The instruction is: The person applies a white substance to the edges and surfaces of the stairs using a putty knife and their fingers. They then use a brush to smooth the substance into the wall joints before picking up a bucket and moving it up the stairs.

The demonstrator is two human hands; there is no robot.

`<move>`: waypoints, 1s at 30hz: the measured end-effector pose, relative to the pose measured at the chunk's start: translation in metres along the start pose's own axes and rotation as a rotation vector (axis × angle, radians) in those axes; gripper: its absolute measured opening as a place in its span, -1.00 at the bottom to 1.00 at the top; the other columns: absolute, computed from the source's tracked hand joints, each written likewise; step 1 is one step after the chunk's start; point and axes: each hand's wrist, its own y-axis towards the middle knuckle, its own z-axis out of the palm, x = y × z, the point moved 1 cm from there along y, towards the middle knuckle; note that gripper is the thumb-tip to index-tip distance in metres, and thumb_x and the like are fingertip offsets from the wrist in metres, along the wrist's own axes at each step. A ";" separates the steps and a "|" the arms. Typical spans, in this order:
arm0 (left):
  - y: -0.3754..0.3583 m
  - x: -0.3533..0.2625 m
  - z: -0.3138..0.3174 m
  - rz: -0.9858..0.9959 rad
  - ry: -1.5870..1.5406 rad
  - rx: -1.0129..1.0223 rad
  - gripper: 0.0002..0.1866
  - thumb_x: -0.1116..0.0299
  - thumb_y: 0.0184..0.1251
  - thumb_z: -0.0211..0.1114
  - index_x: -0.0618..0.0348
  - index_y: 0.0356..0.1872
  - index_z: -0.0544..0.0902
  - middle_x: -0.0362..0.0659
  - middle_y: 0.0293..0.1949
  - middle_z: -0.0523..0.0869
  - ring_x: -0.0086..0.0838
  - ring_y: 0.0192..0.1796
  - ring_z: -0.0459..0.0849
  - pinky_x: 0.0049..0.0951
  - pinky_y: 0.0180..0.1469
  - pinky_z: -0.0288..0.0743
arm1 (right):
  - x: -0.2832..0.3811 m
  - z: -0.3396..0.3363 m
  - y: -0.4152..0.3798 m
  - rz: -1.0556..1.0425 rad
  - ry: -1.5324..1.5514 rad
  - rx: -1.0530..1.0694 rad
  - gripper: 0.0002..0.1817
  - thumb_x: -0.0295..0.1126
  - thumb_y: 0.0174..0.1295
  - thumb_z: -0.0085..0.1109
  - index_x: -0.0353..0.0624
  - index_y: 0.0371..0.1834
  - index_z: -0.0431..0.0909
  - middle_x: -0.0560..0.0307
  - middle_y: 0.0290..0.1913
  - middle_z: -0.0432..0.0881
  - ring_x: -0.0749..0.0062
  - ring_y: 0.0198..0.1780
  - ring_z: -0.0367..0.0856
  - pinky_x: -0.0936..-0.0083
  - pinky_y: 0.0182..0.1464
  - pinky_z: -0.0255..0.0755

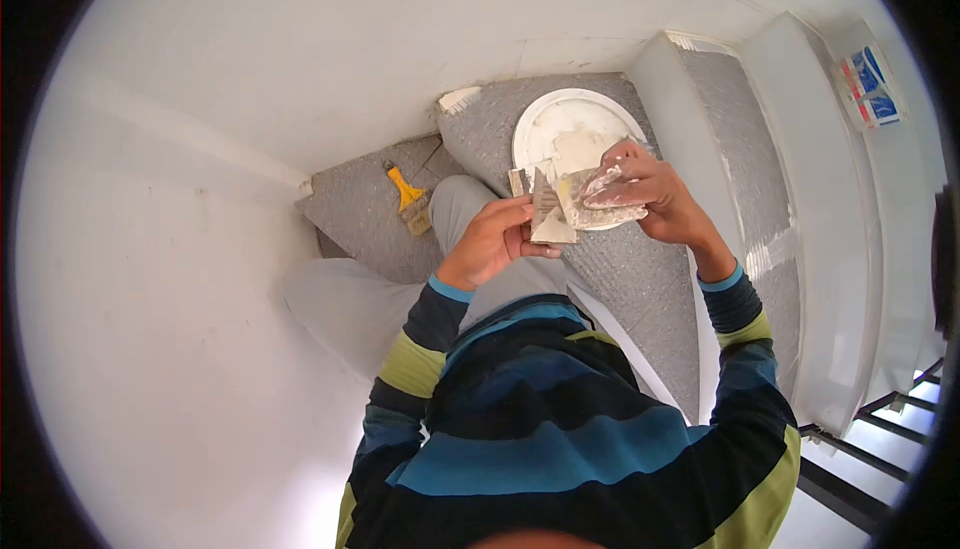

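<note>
My left hand (492, 241) grips a putty-caked scraper (547, 217) by its handle, blade up. My right hand (645, 189) holds a second putty-smeared blade (600, 215) and presses it across the first one. Both hands meet above my raised knee (462, 201), just in front of a white round tub (565, 129) of filler standing on a grey speckled stair step (505, 119).
A yellow-handled brush (408, 199) lies on the lower grey step at left. White walls (200, 249) close in at left and top. More steps rise at right (720, 149), with a black railing (860, 449) at bottom right and a blue-and-red packet (868, 87) at the upper right.
</note>
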 end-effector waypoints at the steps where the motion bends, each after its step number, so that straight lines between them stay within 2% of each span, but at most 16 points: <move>1: -0.001 -0.001 0.000 0.006 -0.006 -0.006 -0.55 0.29 0.37 -0.06 0.46 0.15 0.32 0.06 -0.01 0.56 -0.25 -0.02 0.60 -0.22 0.00 0.55 | 0.000 0.001 0.001 0.006 -0.006 0.053 -0.54 -0.76 -0.24 0.16 -0.06 -0.21 0.67 0.20 -0.23 0.59 0.25 -0.09 0.41 0.44 -0.02 0.32; 3: -0.004 -0.006 0.005 -0.056 0.063 -0.070 -0.65 0.33 0.34 0.01 0.44 -0.02 0.43 0.02 -0.13 0.59 -0.30 -0.13 0.64 -0.27 -0.07 0.60 | 0.002 0.002 0.004 0.006 0.016 0.078 -0.51 -0.77 -0.27 0.14 -0.06 -0.21 0.67 0.20 -0.22 0.58 0.25 -0.08 0.40 0.44 -0.02 0.32; 6: -0.007 -0.015 0.011 -0.107 0.122 -0.114 -0.68 0.35 0.32 0.04 0.45 -0.07 0.47 0.01 -0.16 0.61 -0.32 -0.19 0.65 -0.29 -0.11 0.62 | 0.004 0.004 0.006 0.003 -0.011 0.113 -0.45 -0.80 -0.34 0.08 -0.05 -0.21 0.67 0.19 -0.21 0.56 0.23 -0.07 0.38 0.43 -0.03 0.32; 11: -0.010 -0.022 0.011 -0.130 0.156 -0.158 -0.69 0.34 0.32 0.04 0.45 -0.10 0.48 0.00 -0.20 0.62 -0.34 -0.22 0.66 -0.33 -0.12 0.62 | 0.004 0.009 0.004 -0.032 -0.104 0.161 -0.41 -0.81 -0.41 0.03 -0.05 -0.23 0.67 0.17 -0.21 0.53 0.17 -0.06 0.37 0.39 -0.03 0.32; 22: -0.008 -0.018 0.002 -0.114 0.074 -0.209 -0.68 0.36 0.29 0.05 0.47 -0.11 0.49 0.02 -0.25 0.64 -0.32 -0.26 0.67 -0.37 -0.18 0.63 | 0.000 0.014 -0.010 -0.049 -0.187 0.062 -0.39 -0.78 -0.48 0.05 -0.03 -0.23 0.68 0.20 -0.22 0.56 0.17 -0.06 0.38 0.32 -0.02 0.34; 26: -0.010 -0.022 -0.011 -0.093 0.136 -0.287 -0.67 0.34 0.30 0.03 0.48 -0.11 0.49 0.03 -0.25 0.64 -0.31 -0.25 0.67 -0.38 -0.19 0.63 | -0.012 0.013 -0.021 -0.053 -0.208 0.062 -0.41 -0.79 -0.46 0.06 -0.03 -0.25 0.68 0.21 -0.22 0.58 0.18 -0.06 0.38 0.32 -0.03 0.34; 29: -0.013 -0.027 -0.018 -0.078 0.175 -0.299 -0.67 0.34 0.31 0.03 0.46 -0.11 0.50 0.02 -0.24 0.64 -0.30 -0.24 0.67 -0.39 -0.19 0.63 | -0.021 0.019 -0.029 0.024 -0.214 0.043 -0.43 -0.79 -0.41 0.07 -0.04 -0.24 0.67 0.19 -0.25 0.59 0.19 -0.08 0.39 0.35 -0.04 0.35; 30: -0.014 -0.028 -0.017 -0.079 0.202 -0.293 -0.67 0.33 0.31 0.03 0.45 -0.10 0.50 0.02 -0.25 0.64 -0.30 -0.24 0.67 -0.39 -0.19 0.63 | -0.024 0.023 -0.031 0.048 -0.182 -0.030 -0.47 -0.77 -0.36 0.09 -0.05 -0.23 0.66 0.18 -0.25 0.60 0.18 -0.09 0.41 0.36 -0.05 0.35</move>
